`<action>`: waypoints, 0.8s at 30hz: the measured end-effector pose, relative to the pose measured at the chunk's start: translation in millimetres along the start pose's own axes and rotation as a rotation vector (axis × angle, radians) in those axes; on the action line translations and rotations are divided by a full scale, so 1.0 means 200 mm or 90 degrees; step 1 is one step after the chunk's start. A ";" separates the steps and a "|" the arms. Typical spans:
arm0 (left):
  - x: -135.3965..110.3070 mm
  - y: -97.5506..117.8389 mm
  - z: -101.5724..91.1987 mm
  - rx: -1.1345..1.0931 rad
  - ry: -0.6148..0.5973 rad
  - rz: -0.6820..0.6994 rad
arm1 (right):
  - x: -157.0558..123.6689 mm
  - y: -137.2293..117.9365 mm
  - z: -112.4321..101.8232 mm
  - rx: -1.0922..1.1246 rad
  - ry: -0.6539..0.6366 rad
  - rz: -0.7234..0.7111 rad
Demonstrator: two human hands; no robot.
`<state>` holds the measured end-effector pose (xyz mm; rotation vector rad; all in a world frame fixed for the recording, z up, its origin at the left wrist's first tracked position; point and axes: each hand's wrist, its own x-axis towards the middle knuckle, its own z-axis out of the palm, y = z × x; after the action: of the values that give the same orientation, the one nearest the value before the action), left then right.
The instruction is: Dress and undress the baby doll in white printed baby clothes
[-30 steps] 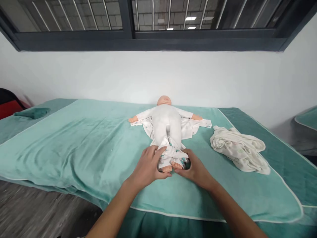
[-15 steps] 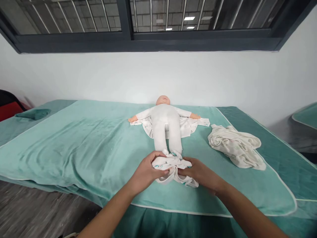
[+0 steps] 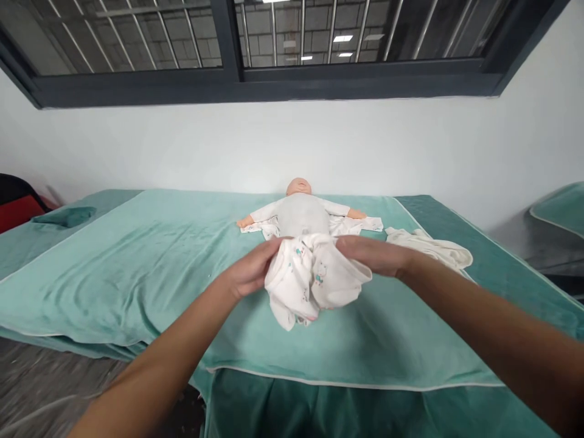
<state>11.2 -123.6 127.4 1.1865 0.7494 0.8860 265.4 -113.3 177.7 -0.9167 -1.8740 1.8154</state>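
A baby doll (image 3: 301,210) in a white bodysuit lies on its back on a teal towel (image 3: 150,267), arms spread, head toward the wall. An open printed garment (image 3: 365,225) is spread under it. My left hand (image 3: 249,271) and my right hand (image 3: 371,252) both grip small white printed baby trousers (image 3: 310,277), lifted above the towel in front of the doll. The trousers hang bunched between my hands and hide the doll's legs.
A crumpled white cloth (image 3: 433,246) lies on the towel right of the doll. A folded teal cloth (image 3: 66,216) sits at the far left, beside a red and black object (image 3: 16,204). The white wall and a barred window run behind the bed.
The trousers have come off the doll's feet. Both hands have raised them from the towel up in front of the doll.
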 end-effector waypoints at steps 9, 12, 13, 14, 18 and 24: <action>0.12 0.42 0.02 0.239 -0.098 -0.002 | 0.08 -0.40 0.02 -0.183 0.049 -0.016; 0.10 0.55 0.02 0.396 -0.123 -0.071 | 0.08 -0.44 0.01 -0.287 0.120 -0.019; 0.09 0.59 0.02 0.437 -0.132 -0.098 | 0.07 -0.45 0.00 -0.311 0.157 -0.039; 0.08 0.62 0.03 0.466 -0.137 -0.119 | 0.07 -0.47 0.00 -0.329 0.191 -0.065; 0.02 0.71 0.03 0.497 -0.094 -0.081 | 0.02 -0.52 -0.02 -0.405 0.206 -0.118; -0.05 0.77 0.00 0.513 0.079 0.192 | -0.02 -0.61 0.02 -0.474 0.299 -0.264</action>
<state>-20.8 -111.2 277.4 2.0068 1.0974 0.9361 241.7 -114.0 297.2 -0.9617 -2.2050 0.5796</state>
